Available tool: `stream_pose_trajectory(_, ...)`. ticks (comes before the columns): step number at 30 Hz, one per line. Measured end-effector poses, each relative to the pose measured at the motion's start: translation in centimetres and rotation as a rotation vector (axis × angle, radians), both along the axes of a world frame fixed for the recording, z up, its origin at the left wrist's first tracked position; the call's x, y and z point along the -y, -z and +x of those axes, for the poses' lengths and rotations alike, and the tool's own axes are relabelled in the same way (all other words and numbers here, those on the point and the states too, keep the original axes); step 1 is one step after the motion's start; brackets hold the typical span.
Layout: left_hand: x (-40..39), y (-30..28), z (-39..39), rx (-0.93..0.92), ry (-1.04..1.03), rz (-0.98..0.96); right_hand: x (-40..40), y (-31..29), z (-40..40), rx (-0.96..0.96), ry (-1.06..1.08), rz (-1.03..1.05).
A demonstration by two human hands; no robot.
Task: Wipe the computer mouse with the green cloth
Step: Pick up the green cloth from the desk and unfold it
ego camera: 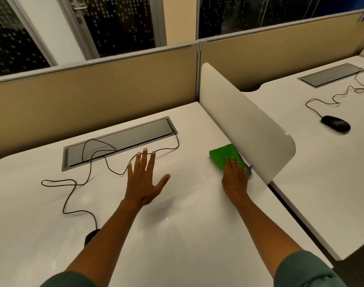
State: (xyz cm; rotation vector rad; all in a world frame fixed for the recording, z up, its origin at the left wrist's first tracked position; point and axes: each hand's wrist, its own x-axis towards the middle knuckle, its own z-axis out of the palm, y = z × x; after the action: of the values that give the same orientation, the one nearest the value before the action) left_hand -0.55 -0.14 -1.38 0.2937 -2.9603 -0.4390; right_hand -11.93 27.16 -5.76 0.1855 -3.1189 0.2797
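Note:
A green cloth (223,155) lies flat on the white desk (187,214), right against the white side divider. My right hand (236,180) covers the cloth's near edge, fingers bent down onto it. My left hand (144,179) hovers over the middle of the desk, palm down, fingers spread, holding nothing. A black computer mouse (90,237) sits near the desk's front left, mostly hidden under my left forearm. Its black cable (73,185) snakes back to the grey cable hatch (119,139).
The curved white divider (247,125) stands just right of the cloth. Beyond it, a second desk (321,183) carries another black mouse (335,124) with its cable. A beige partition (94,90) closes off the back of the desk.

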Motion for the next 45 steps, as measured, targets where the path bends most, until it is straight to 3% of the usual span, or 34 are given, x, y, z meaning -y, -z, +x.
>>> stream_pose_trajectory(6, 0.5, -2.3, 0.5, 0.048, 0.065, 0.116, 0.7, -3.8, 1.3, 0.014, -0.009, -0.372)
stream_pose_trajectory(10, 1.0, -4.8, 1.1, 0.064, 0.109, 0.177, 2.5, -7.0, 2.4, 0.027, -0.098, -0.435)
stream_pose_trajectory(18, 3.2, -9.2, 4.6, -0.075, 0.185, 0.266, 8.2, -13.6, 5.8, 0.37, -0.364, -0.732)
stream_pose_trajectory(22, 5.3, -10.4, 7.4, -0.212, 0.24, 0.233, 11.5, -15.5, 8.5, 0.463, -0.434, -0.84)
stream_pose_trajectory(25, 7.5, -10.8, 10.1, -0.179, 0.243, 0.211, 13.9, -16.4, 10.6, 0.51, -0.459, -0.952)
stream_pose_trajectory(28, 9.7, -10.9, 12.6, -0.094, 0.234, 0.212, 15.9, -17.1, 12.8, 0.645, -0.45, -1.075)
stream_pose_trajectory(38, 15.6, -12.6, 18.2, -0.157, 0.213, 0.342, 19.3, -15.7, 17.7, 1.081, -0.237, -1.207)
stream_pose_trajectory(45, 14.3, -14.9, 18.0, -0.16, 0.191, 0.444, 19.3, -13.8, 21.3, 1.262, -0.065, -1.41)
